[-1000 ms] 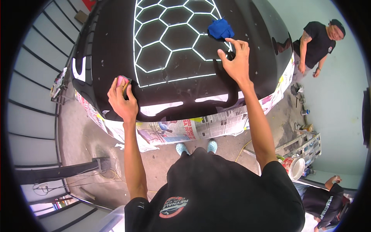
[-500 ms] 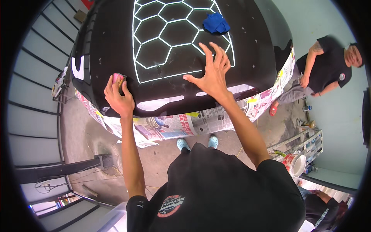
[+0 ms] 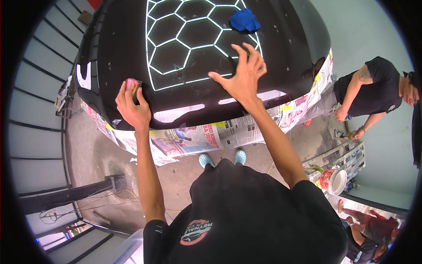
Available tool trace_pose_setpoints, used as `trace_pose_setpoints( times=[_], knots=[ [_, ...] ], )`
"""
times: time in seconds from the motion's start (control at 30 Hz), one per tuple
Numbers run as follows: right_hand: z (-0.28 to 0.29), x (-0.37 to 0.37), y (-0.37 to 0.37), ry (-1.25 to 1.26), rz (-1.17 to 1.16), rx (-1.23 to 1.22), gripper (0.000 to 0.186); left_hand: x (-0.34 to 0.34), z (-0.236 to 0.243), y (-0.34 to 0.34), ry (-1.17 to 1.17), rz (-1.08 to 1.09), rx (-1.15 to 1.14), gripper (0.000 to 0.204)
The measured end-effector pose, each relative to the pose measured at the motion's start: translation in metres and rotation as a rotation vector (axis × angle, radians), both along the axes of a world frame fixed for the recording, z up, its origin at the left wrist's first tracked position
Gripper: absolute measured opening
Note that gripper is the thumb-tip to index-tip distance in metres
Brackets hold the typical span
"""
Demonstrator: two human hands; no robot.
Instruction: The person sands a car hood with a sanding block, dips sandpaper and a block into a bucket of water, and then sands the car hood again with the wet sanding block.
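Observation:
A glossy black car hood [image 3: 121, 48] lies before me, with bright white hexagon lines reflected in it. Near its front left corner, my left hand [image 3: 132, 110] is closed around a small pink block [image 3: 131, 82] with a dark edge, pressed to the paint. My right hand [image 3: 244, 79] has its fingers spread over the front right part of the hood and holds nothing; whether its fingertips touch is unclear. Beyond that hand a crumpled blue cloth [image 3: 244, 21] rests on the hood. Newspaper sheets [image 3: 233, 134] cover the car's front below the hood edge.
At the right a person [image 3: 373, 88] in a black shirt leans down, one hand near a metal rack [image 3: 343, 158]. A bucket [image 3: 337, 181] stands by the rack. More people [image 3: 367, 237] are at lower right. Cables [image 3: 88, 204] cross the floor at left.
My left hand with the pink block and my right hand have hardly shifted on the hood. The person at right has bent down and reached toward the rack. Another person shows at lower right.

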State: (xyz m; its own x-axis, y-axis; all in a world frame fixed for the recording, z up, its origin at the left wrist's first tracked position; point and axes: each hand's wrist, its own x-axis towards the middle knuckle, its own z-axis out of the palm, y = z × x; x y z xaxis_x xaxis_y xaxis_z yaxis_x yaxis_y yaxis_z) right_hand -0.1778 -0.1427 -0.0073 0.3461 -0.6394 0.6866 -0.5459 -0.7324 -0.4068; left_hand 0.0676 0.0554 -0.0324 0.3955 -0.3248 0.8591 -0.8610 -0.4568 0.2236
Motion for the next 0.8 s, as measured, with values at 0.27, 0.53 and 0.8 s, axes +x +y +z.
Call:
trace_pose_setpoints(
  times=[0.27, 0.53, 0.8],
  knots=[
    [-0.006, 0.012, 0.063, 0.079, 0.259, 0.046, 0.099, 0.004, -0.002, 0.005, 0.017, -0.037, -0.022, 0.024],
    [-0.008, 0.021, 0.039, 0.041, 0.087, 0.055, 0.096, 0.001, 0.001, 0.003, 0.03, -0.044, -0.039, 0.025],
    [-0.004, -0.001, 0.059, 0.098, 0.187, 0.091, 0.103, 0.001, 0.0, 0.005, 0.027, -0.041, -0.031, 0.022]
  ],
)
